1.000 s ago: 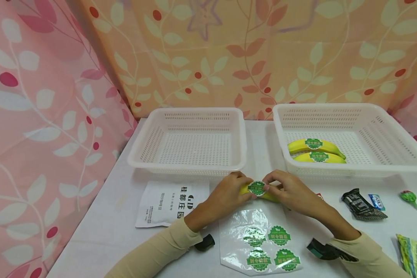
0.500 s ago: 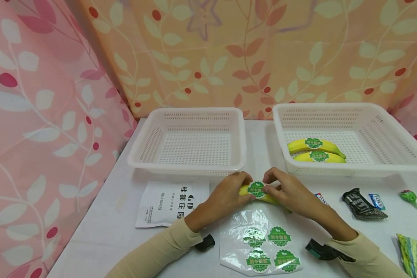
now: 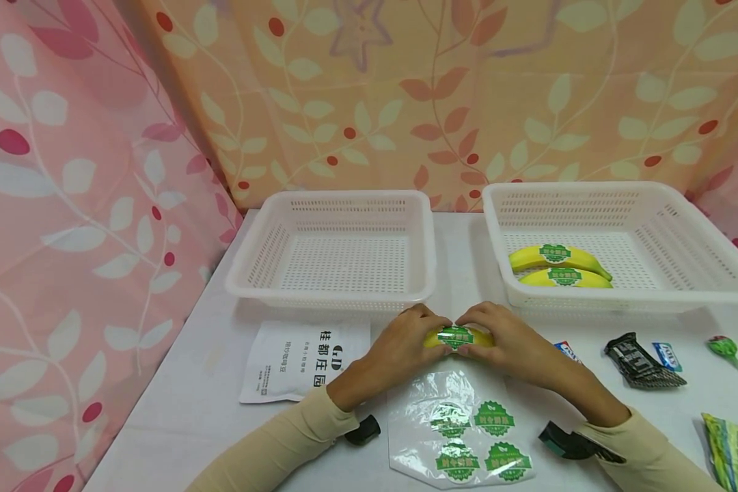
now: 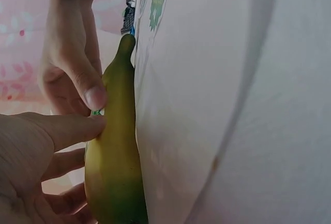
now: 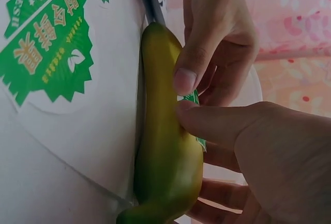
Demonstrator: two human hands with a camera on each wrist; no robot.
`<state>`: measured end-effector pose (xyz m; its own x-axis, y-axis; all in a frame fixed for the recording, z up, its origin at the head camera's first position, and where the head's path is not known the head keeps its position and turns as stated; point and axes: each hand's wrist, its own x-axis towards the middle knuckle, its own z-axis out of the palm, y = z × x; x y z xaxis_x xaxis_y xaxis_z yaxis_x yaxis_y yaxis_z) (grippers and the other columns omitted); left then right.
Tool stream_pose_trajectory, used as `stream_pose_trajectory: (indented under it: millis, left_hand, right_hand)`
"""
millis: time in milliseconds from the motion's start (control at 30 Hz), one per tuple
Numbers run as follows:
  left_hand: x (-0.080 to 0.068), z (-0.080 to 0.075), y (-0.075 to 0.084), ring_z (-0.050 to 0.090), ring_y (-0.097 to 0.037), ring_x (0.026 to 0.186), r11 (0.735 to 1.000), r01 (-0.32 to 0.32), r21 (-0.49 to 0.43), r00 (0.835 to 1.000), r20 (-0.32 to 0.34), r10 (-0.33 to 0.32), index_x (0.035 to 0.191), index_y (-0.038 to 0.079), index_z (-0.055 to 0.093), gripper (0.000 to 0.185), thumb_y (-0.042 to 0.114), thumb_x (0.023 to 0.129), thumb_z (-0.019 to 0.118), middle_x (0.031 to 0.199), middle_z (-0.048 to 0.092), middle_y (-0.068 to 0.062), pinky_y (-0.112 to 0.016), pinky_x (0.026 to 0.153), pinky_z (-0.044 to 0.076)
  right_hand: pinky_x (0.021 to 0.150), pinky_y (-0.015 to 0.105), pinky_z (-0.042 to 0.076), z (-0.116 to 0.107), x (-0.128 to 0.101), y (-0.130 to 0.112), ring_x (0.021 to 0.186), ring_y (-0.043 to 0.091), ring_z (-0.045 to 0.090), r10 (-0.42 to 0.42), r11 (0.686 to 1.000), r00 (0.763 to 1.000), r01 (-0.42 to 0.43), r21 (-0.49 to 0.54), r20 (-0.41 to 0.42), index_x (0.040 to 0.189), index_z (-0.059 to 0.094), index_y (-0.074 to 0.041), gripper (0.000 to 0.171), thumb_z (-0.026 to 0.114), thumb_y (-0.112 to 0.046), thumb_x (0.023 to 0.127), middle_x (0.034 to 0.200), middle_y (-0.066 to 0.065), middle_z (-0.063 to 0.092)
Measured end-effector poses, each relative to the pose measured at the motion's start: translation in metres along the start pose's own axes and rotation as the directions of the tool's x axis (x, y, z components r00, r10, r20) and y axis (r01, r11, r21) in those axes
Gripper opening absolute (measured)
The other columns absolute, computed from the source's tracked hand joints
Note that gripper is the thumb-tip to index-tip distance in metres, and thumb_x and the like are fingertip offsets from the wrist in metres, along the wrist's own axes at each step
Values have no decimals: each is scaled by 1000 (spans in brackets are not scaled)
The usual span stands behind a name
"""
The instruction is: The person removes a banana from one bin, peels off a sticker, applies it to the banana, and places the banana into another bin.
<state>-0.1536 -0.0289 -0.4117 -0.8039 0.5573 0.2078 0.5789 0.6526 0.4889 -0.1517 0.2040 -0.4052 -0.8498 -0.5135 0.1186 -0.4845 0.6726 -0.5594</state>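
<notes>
Head view: sticker sheet (image 3: 467, 432) near banana (image 3: 458, 338); baskets (image 3: 338, 249) behind.

The white packet (image 3: 304, 359) reads "GD" with "桂都庄园". A green sticker (image 5: 44, 53) on the sheet reads "QUALITY FRESH".

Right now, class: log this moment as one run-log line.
left hand: grips banana | right hand: grips banana | both thumbs press green sticker | table

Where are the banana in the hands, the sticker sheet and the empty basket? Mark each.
banana (image 3: 487, 337), head view, yellow end showing beside the right fingers.
sticker sheet (image 3: 461, 430), head view, clear middle of the sheet.
empty basket (image 3: 332, 295), head view, near rim.
</notes>
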Motion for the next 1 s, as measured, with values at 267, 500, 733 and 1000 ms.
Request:
stream_pose_trajectory:
  millis: [267,500,733,1000]
  left_hand:
    - [-1,0,0,58,-9,96,999,22,32,999,29,-23,130,16,75,36,32,97,77,116,67,-1,-18,76,44]
    - [0,-2,-1,56,-8,92,998,47,31,996,70,-49,134,16,74,40,36,98,76,117,65,-1,-19,73,45]
    - [1,-3,-2,56,-7,92,998,53,36,996,74,-56,133,14,75,41,35,98,76,116,66,-1,-19,73,45]
    - [2,-4,-1,58,-11,94,998,51,45,995,78,-54,133,13,74,40,33,98,76,117,67,-4,-22,75,47]
  right_hand:
    - [93,50,55,2,0,-2,110,24,64,28,997,999,-27,-71,21,126,75,-9,41,81,-35,95,122,6,69]
    - [89,44,54,0,0,-2,104,17,62,41,996,999,-38,-82,33,131,73,-11,42,81,-31,95,121,2,69]
    - [84,37,53,-3,-1,0,99,11,61,8,997,1000,-6,-73,22,129,75,-11,39,81,-30,95,117,-2,71]
    - [85,38,57,-15,-4,3,100,12,64,9,999,998,-12,41,56,129,74,-12,40,83,-29,94,114,-4,72]
